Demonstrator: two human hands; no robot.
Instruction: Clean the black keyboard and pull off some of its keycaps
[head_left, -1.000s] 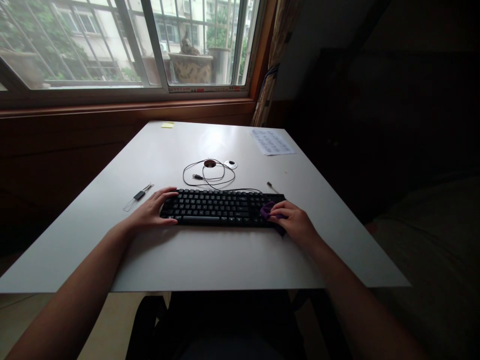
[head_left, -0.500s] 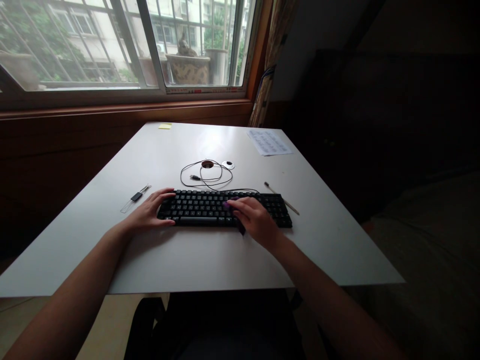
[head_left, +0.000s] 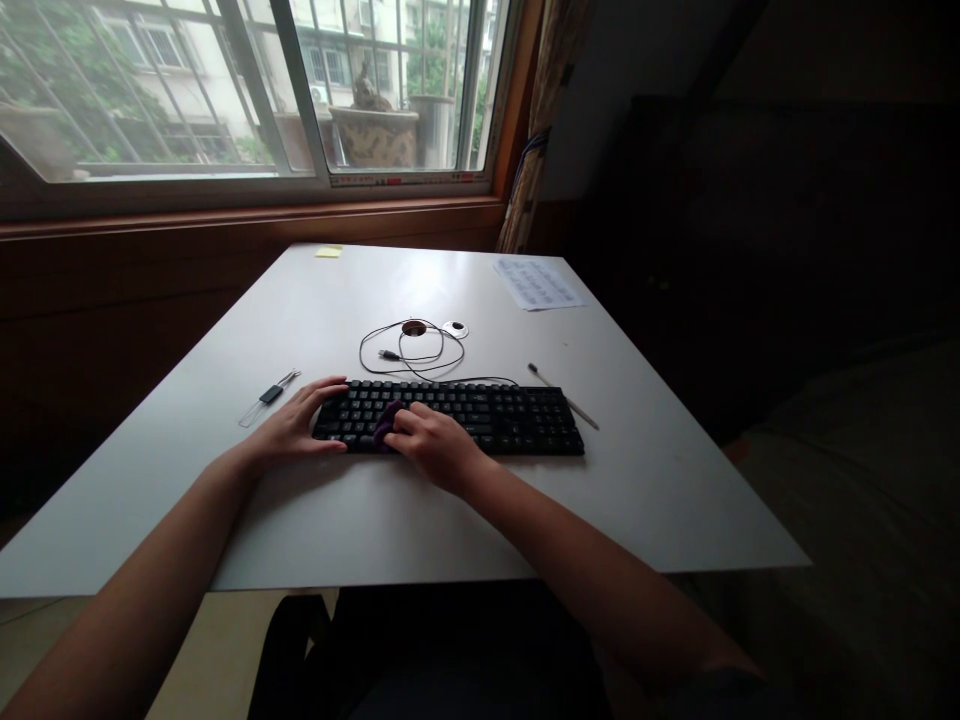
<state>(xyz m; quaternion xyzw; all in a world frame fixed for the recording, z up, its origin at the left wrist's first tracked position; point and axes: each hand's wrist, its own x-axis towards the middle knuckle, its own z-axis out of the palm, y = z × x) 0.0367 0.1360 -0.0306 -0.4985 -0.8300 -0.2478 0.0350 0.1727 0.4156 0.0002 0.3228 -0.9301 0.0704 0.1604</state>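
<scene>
A black keyboard (head_left: 525, 418) lies flat on the white table, its long side facing me. My left hand (head_left: 291, 425) holds its left end, fingers at the back edge and thumb at the front edge. Bunched in my right hand (head_left: 436, 448) is a dark purple cloth (head_left: 388, 424), pressed onto the keys left of the keyboard's middle. The fingers are closed on it, and part of the cloth is hidden under them. Behind the keyboard, its black cable (head_left: 362, 352) lies in loose loops, with the USB plug (head_left: 389, 355) resting inside them.
Left of my left hand lies a small wire tool with a dark handle (head_left: 271, 395). A thin brush (head_left: 559, 390) sits by the keyboard's right end. The table (head_left: 637, 500) has a round cable hole (head_left: 414, 328), its loose cover (head_left: 455, 329), printed papers (head_left: 537, 284) and yellow notes (head_left: 328, 252).
My right hand has slid left along the keyboard with the cloth, from right of its middle to the left part. My left hand stays at the left end.
</scene>
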